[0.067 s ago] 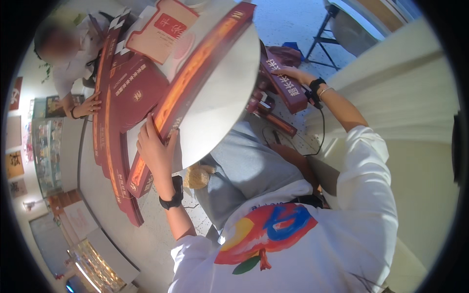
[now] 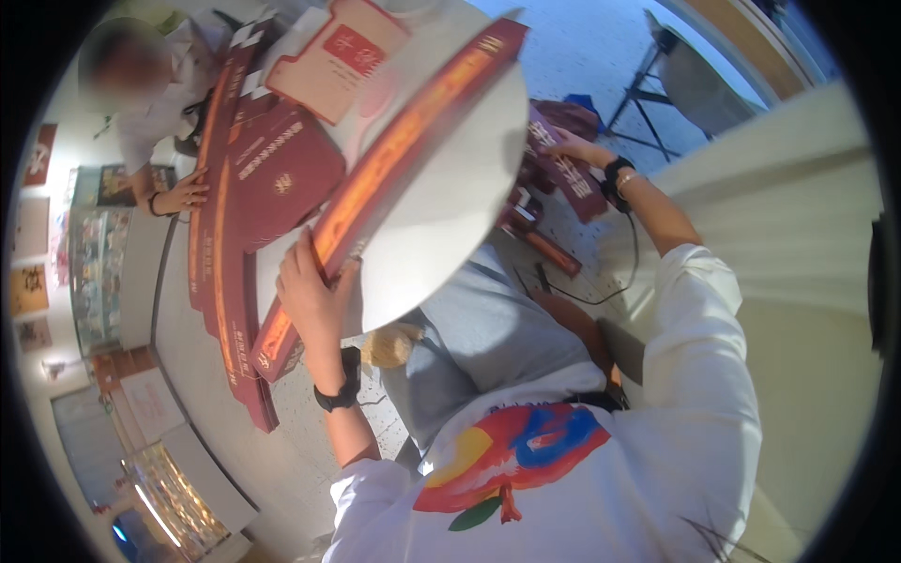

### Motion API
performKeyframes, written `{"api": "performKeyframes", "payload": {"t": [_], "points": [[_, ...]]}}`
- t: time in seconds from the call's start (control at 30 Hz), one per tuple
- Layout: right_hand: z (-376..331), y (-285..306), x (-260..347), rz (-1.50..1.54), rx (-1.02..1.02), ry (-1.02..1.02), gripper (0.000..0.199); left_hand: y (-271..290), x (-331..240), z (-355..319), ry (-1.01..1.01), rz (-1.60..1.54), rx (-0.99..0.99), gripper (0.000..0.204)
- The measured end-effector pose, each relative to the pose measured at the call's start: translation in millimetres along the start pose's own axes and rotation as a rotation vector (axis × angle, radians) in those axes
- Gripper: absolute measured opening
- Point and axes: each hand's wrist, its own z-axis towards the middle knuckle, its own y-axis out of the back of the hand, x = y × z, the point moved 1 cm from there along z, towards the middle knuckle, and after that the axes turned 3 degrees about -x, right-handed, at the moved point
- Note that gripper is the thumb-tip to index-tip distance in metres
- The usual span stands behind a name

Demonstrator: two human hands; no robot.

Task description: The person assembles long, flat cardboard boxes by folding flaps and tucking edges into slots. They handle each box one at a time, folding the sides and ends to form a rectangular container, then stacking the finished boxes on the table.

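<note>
A long, narrow maroon box (image 2: 422, 141) with an orange printed strip lies slantwise over the round white table (image 2: 450, 235), its near end jutting past the edge. My left hand (image 2: 314, 286) grips it near that end, thumb on one side and fingers on the other. Off the table's right side, my right hand (image 2: 584, 152) is closed on the upper part of another maroon box (image 2: 568, 174) with pale lettering. That box is tilted above the floor. A dark band circles each of my wrists.
Flat maroon boxes (image 2: 282, 159) and long boxes (image 2: 230, 272) lie at the table's left. Across it, another person's hand (image 2: 183, 192) touches a long box. A pink hairbrush (image 2: 375, 98) lies by a beige card (image 2: 338, 61). Further maroon boxes (image 2: 552, 251) are on the floor; a chair (image 2: 699, 75) stands behind.
The view has shifted, so the table and boxes sit slightly farther right. The box in my right hand shows a narrower face and has turned a little. Both hands keep their holds.
</note>
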Motion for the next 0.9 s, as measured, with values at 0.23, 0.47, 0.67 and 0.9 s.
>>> {"api": "performKeyframes", "payload": {"t": [0.23, 0.47, 0.67, 0.9], "points": [[110, 61, -59, -0.684, -0.305, 0.555, 0.097, 0, 12, -9, 0.021, 0.014, 0.020, 0.081], [111, 104, -74, -0.143, -0.593, 0.475, 0.071, 9, 7, -1, 0.006, -0.094, -0.018, 0.079], [-61, -39, 71, 0.277, -0.840, 0.541, 0.043, 22, 6, -25, 0.093, -0.063, -0.060, 0.072], [-156, -165, 165, 0.402, -0.102, 0.709, 0.076, 60, -8, -59, 0.004, -0.250, -0.064, 0.076]]}}
